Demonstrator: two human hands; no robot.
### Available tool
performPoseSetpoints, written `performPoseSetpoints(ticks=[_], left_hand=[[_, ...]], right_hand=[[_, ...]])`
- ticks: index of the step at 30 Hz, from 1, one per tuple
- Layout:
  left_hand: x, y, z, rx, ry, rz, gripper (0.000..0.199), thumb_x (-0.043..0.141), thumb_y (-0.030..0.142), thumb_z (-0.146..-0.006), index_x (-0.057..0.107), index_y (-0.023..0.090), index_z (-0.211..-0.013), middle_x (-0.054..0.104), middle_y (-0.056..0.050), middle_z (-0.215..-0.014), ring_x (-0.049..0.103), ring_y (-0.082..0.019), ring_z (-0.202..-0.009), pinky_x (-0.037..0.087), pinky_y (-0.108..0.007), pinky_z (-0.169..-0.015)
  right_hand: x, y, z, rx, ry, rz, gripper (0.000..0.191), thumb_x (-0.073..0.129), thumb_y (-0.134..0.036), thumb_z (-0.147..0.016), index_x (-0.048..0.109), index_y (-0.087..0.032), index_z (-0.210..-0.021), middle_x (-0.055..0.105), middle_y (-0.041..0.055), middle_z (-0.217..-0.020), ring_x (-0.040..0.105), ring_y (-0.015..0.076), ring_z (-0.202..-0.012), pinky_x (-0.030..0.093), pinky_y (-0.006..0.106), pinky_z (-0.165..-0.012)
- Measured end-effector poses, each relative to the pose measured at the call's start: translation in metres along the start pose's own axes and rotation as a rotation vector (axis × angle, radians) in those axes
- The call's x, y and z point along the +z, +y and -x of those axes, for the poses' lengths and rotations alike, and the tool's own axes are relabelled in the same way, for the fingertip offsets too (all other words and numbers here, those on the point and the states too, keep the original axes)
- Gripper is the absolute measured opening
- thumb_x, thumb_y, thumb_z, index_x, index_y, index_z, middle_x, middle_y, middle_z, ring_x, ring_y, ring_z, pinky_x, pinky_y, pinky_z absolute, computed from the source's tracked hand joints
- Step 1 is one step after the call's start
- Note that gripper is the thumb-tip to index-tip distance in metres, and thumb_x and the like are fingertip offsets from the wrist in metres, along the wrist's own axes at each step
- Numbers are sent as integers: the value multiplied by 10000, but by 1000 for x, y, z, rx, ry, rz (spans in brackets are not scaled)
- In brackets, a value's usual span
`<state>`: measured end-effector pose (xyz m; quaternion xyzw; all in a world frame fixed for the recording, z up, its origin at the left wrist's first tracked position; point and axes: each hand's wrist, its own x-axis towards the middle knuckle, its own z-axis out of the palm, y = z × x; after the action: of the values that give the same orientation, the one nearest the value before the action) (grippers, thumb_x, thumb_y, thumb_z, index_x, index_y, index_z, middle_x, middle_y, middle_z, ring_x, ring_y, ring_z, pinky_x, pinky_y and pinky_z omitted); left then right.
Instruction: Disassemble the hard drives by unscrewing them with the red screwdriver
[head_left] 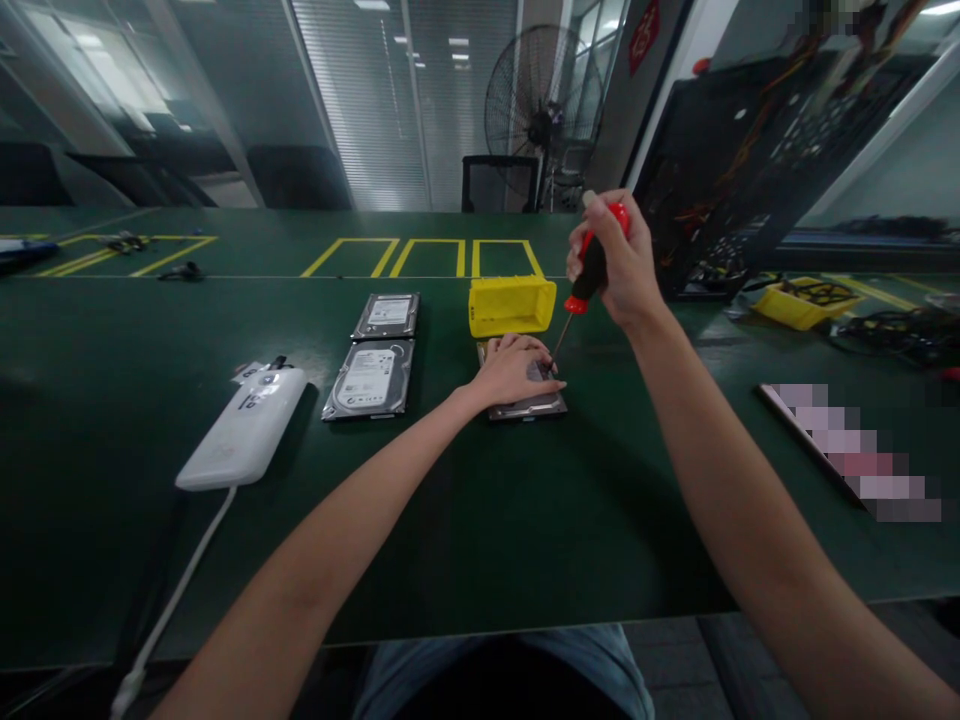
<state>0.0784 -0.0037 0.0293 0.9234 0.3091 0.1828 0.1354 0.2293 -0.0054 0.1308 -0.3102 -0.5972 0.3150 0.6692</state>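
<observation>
A hard drive [529, 408] lies flat on the green table, partly covered by my left hand [517, 368]. That hand rests on the drive with its fingers stretched out and apart. In my right hand [619, 255] is a screwdriver [592, 262] with a red and black handle, gripped in wrapped fingers. Its thin shaft slants down to the drive's right side, close to my left fingertips; whether the tip sits in a screw I cannot tell. Just behind the drive stands a yellow plastic bin [512, 306], its opening facing me.
Two more hard drives, a nearer one [371, 378] and a farther one [386, 315], lie to the left. A white power bank [244, 428] with a cable is farther left. At right are a blurred flat object [847, 450], a yellow tray [806, 303] and tangled cables [892, 335].
</observation>
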Motion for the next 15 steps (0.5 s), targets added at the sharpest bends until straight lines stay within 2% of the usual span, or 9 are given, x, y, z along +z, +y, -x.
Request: performPoseSetpoints(ticks=[3, 5, 11, 15], left_hand=[[1, 0, 0, 3, 12, -2, 470, 498, 650, -786, 655, 259, -995, 538, -26, -1229, 404, -294, -1153, 312, -450, -910], [3, 0, -1, 7, 19, -8, 462, 497, 648, -788, 659, 263, -987, 542, -24, -1220, 407, -293, -1149, 311, -449, -908], [4, -2, -1, 16, 27, 3, 476, 490, 660, -785, 659, 265, -990, 535, -25, -1222, 406, -296, -1147, 313, -454, -903], [3, -2, -1, 16, 14, 4, 486, 478, 663, -788, 653, 264, -1004, 530, -25, -1229, 401, -297, -1148, 312, -450, -903]], right_hand=[[1, -3, 1, -2, -56, -49, 449, 482, -740, -718, 537, -295, -736, 527, -23, -569, 457, 129, -443, 409, 311, -411], [2, -4, 1, 0, -81, -66, 454, 491, -745, -703, 563, -298, -739, 543, -12, -594, 486, 143, -453, 430, 329, -412], [2, 0, 0, 44, -50, -33, 366, 619, -632, -701, 534, -278, -735, 555, -27, -595, 593, 148, -548, 481, 287, -438], [3, 1, 1, 32, -3, -65, 342, 718, -489, -683, 461, -267, -723, 595, -50, -661, 592, 119, -552, 476, 256, -436]])
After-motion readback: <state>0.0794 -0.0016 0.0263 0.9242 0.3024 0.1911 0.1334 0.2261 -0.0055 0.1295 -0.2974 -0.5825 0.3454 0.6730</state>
